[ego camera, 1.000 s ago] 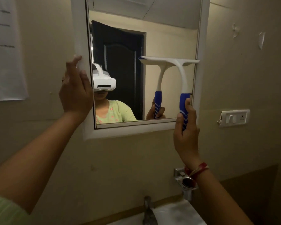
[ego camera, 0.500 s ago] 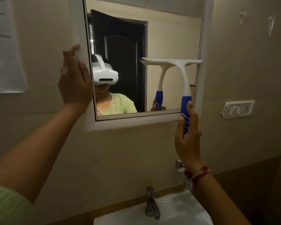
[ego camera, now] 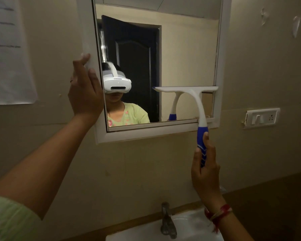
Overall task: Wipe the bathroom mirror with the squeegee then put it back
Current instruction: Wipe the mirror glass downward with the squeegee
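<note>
A white-framed mirror (ego camera: 221,49) hangs on the beige wall straight ahead. The squeegee (ego camera: 197,100), white with a blue grip, lies with its blade against the lower right part of the glass. My right hand (ego camera: 205,173) grips the blue handle below the mirror's bottom edge. My left hand (ego camera: 84,89) rests with straight fingers on the mirror's left frame. A smeared streak shows on the glass near the left edge. A person wearing a white headset is reflected in the glass.
A white basin (ego camera: 189,228) with a metal tap (ego camera: 167,221) sits directly below. A switch plate (ego camera: 261,118) is on the wall to the right. A sheet of paper (ego camera: 9,54) hangs at the left.
The squeegee has slid down the right side of the glass, and my right hand went down with it. My left hand stays on the frame.
</note>
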Available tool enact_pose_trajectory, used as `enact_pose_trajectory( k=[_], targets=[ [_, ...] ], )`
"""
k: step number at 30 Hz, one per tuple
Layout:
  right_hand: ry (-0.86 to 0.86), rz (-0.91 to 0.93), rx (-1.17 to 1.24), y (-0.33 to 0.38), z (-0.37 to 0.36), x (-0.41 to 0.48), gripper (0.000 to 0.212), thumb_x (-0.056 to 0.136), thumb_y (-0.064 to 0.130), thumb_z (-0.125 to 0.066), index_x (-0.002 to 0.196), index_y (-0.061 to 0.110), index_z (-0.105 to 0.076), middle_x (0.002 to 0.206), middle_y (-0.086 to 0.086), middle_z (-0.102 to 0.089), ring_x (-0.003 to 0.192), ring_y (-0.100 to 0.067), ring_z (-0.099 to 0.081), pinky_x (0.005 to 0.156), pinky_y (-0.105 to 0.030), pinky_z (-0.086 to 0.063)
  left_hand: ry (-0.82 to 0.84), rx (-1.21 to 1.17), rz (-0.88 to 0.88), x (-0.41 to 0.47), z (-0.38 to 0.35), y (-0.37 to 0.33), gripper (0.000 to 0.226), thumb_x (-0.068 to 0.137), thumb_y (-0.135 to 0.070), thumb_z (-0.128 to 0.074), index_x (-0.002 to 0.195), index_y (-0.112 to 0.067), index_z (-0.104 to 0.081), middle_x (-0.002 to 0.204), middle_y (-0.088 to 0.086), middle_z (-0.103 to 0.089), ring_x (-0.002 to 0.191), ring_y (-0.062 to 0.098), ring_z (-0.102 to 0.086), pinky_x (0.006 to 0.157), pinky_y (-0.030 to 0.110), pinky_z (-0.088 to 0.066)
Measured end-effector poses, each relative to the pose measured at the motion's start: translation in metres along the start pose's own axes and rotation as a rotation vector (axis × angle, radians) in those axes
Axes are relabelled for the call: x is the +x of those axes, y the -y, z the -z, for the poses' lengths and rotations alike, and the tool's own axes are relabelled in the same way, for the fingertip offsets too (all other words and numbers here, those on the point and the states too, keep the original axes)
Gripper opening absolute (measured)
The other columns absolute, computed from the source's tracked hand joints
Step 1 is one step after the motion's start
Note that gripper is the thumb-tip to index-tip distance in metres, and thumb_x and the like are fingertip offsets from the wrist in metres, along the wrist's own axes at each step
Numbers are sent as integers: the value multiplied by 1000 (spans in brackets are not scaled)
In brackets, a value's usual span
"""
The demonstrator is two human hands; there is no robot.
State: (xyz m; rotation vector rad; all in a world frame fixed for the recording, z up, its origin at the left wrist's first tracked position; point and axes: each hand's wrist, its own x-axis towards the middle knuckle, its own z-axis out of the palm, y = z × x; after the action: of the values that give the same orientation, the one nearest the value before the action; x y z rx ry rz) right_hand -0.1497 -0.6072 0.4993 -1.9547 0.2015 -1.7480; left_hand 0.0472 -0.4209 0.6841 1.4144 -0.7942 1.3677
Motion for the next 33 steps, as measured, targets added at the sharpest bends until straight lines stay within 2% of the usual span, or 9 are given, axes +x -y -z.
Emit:
enact_pose_trajectory(
  k=[2, 6, 9, 12, 16, 19, 27, 29, 33],
  targets=[
    [1, -12, 12, -3, 1, -7, 50, 91, 53, -29, 137, 36, -20, 88, -6, -52, 54, -9, -51, 48, -15, -45, 2, 1, 5, 0, 0, 0, 33, 99, -19, -30, 125, -4, -42, 132, 4, -53, 116, 21, -53, 84, 15, -33],
    [13, -41, 40, -7, 2, -19, 50, 91, 51, -32, 137, 38, -21, 77, 1, -49, 55, -8, -53, 45, -8, -43, 2, -3, 5, 0, 1, 0, 33, 99, -20, -29, 123, -3, -43, 130, 4, -54, 116, 21, -53, 86, 21, -37],
    [19, -57, 27, -7, 3, -26, 55, 88, 64, -25, 136, 37, -21, 80, -7, -51, 53, -8, -50, 48, -14, -42, 3, -6, -5, 1, 1, 2, 33, 98, -21, -29, 122, -1, -43, 129, 5, -54, 116, 20, -52, 87, 19, -36],
    [30, -80, 23, -9, 7, -34, 55, 87, 66, -24, 136, 40, -20, 84, -12, -52, 57, -17, -53, 50, -23, -47, 2, -13, 1, 1, 1, 2, 34, 98, -21, -29, 122, -1, -42, 129, 5, -54, 116, 20, -52, 87, 23, -39],
    [47, -84, 4, -14, 10, -47, 56, 89, 62, -26, 138, 36, -20, 83, -8, -53, 58, -7, -52, 51, -10, -45, -17, -10, -2, -1, 0, 2, 34, 98, -20, -30, 122, 0, -43, 127, 5, -55, 112, 21, -54, 84, 18, -36],
    [61, -72, -4, -17, 12, -52, 50, 93, 49, -32, 139, 36, -20, 83, 3, -50, 61, -6, -54, 52, -7, -44, -27, -2, -11, -1, 0, 1, 35, 98, -21, -29, 122, 0, -43, 126, 5, -56, 110, 21, -55, 84, 20, -38],
    [100, -102, 1, -16, 17, -72, 48, 92, 40, -32, 139, 38, -20, 92, 17, -50, 71, -5, -57, 54, -14, -50, -35, -4, -34, -1, -1, 4, 37, 98, -21, -27, 122, 2, -44, 126, 5, -56, 110, 18, -55, 86, 10, -33],
    [104, -91, -11, -18, 19, -74, 47, 93, 39, -33, 139, 35, -22, 88, 15, -50, 69, -3, -57, 52, -11, -49, -37, -1, -33, -1, -1, 4, 37, 98, -21, -27, 121, 2, -44, 125, 5, -56, 110, 19, -54, 86, 7, -31],
    [126, -109, -26, -21, 21, -74, 48, 92, 48, -31, 138, 38, -20, 86, 11, -51, 65, -5, -56, 47, -16, -46, -51, 2, -30, -2, -1, 2, 37, 98, -22, -27, 121, 2, -44, 126, 5, -56, 111, 19, -54, 87, 19, -38]
  ],
)
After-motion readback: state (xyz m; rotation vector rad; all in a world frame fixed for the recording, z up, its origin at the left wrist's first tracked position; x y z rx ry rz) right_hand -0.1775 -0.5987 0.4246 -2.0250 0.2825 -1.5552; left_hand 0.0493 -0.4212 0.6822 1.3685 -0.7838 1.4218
